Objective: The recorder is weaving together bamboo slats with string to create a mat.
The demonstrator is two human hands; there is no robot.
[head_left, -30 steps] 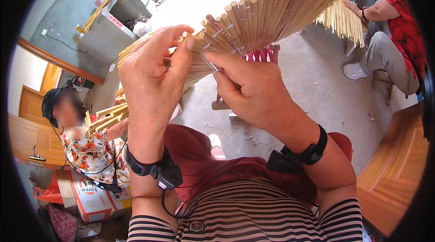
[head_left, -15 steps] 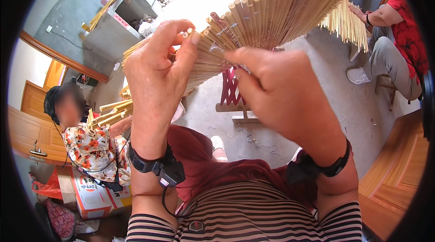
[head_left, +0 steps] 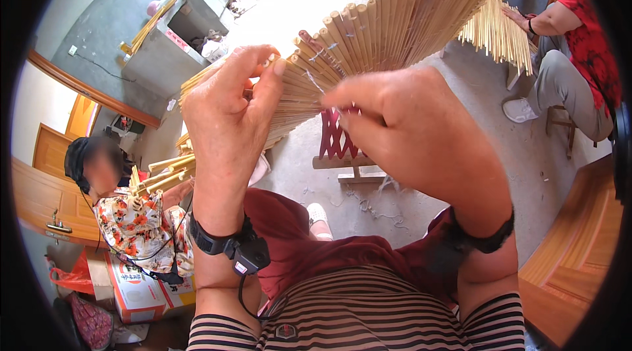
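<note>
Pale yellow reed or bamboo sticks, tied side by side with thin string, form a fanned-out mat (head_left: 388, 28) above the floor in front of me. My left hand (head_left: 227, 101) is closed, its thumb and index finger pinching stick ends at the mat's left part. A thin white string (head_left: 315, 81) runs across the sticks beside it. My right hand (head_left: 421, 130) is also closed, thumb and forefinger pinching this string just right of the left hand. Beneath the mat stands a dark red lattice piece (head_left: 334, 137) on a wooden beam (head_left: 345, 161). The mat's underside is mostly hidden.
At left, a person in a floral top (head_left: 135, 226) holds loose sticks (head_left: 168, 173). At right, a person in a red shirt (head_left: 579, 28) touches another stick mat (head_left: 497, 32). String scraps (head_left: 375, 206) lie on the floor. A cardboard box (head_left: 135, 288) stands lower left.
My right hand has drawn slightly down and left, and the white string now shows stretched between it and the sticks. My left hand keeps its pinch, shifted slightly down.
</note>
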